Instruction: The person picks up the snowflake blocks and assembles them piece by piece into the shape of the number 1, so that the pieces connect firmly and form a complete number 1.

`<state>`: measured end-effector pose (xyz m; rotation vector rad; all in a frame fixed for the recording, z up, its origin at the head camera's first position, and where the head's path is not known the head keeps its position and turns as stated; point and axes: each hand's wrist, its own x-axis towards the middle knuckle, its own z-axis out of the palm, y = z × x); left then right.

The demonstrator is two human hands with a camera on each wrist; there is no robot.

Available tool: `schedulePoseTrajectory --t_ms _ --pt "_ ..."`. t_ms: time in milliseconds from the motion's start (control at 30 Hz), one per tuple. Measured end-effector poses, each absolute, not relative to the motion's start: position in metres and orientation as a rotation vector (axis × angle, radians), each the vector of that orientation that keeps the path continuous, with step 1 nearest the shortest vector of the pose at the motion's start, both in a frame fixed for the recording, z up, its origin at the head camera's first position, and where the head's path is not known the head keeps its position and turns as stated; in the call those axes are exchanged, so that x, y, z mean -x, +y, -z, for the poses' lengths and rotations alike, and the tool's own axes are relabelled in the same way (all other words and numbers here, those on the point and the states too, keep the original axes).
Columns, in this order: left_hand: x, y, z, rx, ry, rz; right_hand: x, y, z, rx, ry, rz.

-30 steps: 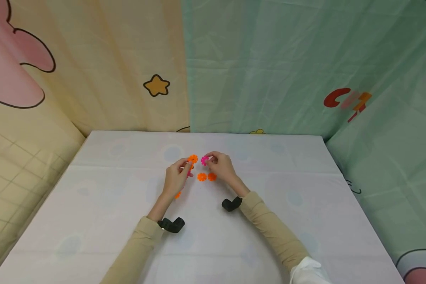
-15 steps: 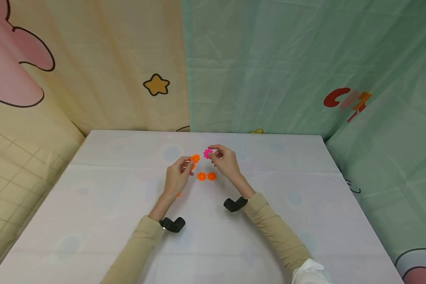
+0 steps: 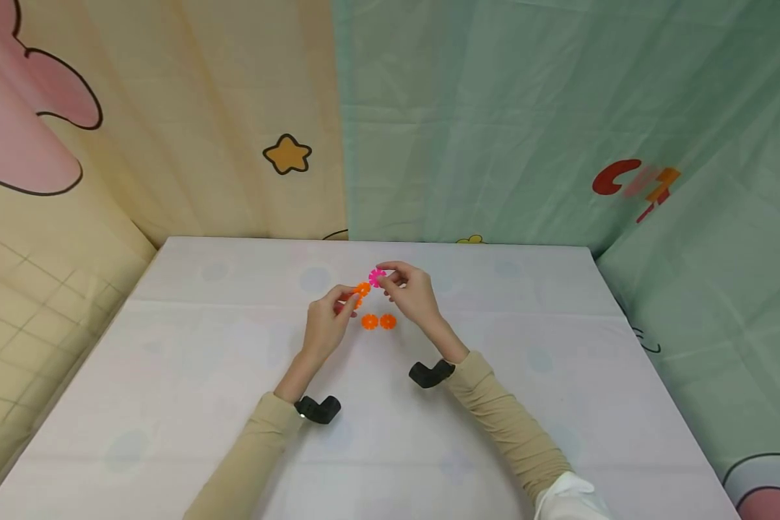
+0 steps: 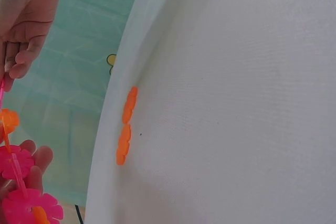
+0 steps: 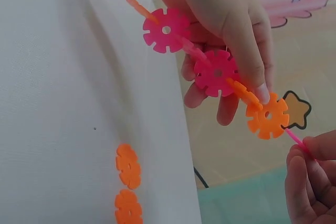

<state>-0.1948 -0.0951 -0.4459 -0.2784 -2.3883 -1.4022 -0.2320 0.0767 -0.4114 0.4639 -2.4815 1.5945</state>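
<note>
My left hand (image 3: pixel 325 325) grips a chain of notched, flower-shaped plastic discs, held above the table. In the right wrist view the chain runs through orange and pink pieces, with a pink disc (image 5: pixel 166 38) toward one end and an orange disc (image 5: pixel 274 124) at the other. Its pieces are slotted together at angles. My right hand (image 3: pixel 416 296) pinches a single pink disc (image 5: pixel 295 138), seen edge-on, with its edge right at the rim of that orange end disc. Two loose orange discs (image 3: pixel 370 322) (image 3: pixel 388 322) lie side by side on the table below the hands.
A white cloth covers the table (image 3: pixel 494 433). Patterned curtains (image 3: pixel 507 123) hang behind its far edge and at both sides. Each wrist wears a black camera (image 3: pixel 432 374).
The right hand first moved the pink disc up and away from the chain, then brought it back toward the orange end disc. The left hand shifted slightly right with the chain.
</note>
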Motion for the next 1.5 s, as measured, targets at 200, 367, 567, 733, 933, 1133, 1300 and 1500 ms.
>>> schedulePoseTrajectory --t_ms 200,367,567,733,933,1133,1300,1500 --pt "0.195 -0.092 0.444 0.293 -2.399 1.365 0.232 0.077 0.41 -0.464 -2.479 -1.578" --pt "0.195 -0.09 0.444 0.307 -2.392 1.34 0.23 0.076 0.408 -0.461 -2.455 -1.582" --pt "0.194 -0.087 0.445 0.355 -2.367 1.382 0.228 0.075 0.406 -0.445 -2.465 -1.595" --pt "0.194 -0.085 0.447 0.395 -2.363 1.447 0.228 0.074 0.402 -0.428 -2.473 -1.578" --pt "0.194 -0.083 0.449 0.41 -2.357 1.387 0.23 0.074 0.4 -0.402 -2.508 -1.577" --pt "0.194 -0.081 0.45 0.422 -2.352 1.35 0.228 0.072 0.402 -0.316 -2.519 -1.663" --pt "0.194 -0.079 0.449 0.416 -2.335 1.346 0.227 0.072 0.401 -0.305 -2.492 -1.713" --pt "0.195 -0.079 0.447 0.387 -2.337 1.395 0.23 0.077 0.4 -0.32 -2.509 -1.767"
